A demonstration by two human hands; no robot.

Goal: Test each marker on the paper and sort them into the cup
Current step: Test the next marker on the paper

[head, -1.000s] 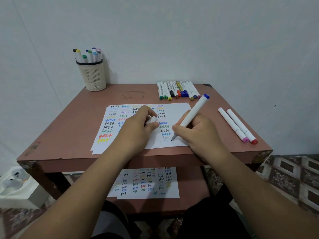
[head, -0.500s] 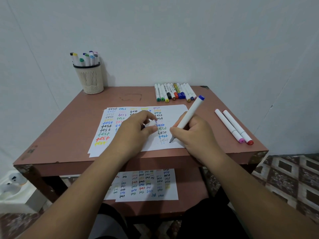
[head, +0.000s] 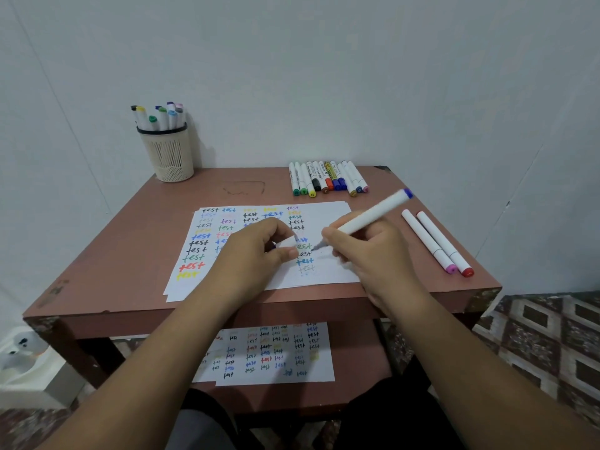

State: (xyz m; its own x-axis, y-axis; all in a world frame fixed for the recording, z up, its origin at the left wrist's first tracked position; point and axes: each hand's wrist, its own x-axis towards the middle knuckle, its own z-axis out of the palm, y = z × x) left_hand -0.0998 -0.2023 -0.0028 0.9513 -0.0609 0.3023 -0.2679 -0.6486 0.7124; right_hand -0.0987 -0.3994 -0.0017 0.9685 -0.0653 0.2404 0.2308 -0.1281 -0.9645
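We see the right hand (head: 373,251) pinching a white marker (head: 367,216) with a blue end cap, its bare tip just above or on the paper (head: 328,274), while the left hand (head: 259,254) curls around the small white cap (head: 287,243) and rests on the same sheet. Beside the right hand lie 2 capped markers (head: 436,243), pink and red, apart from a row of markers (head: 328,178) at the table's (head: 130,248) far edge. The mesh cup (head: 170,154) stands at the far left corner, holding several markers upright.
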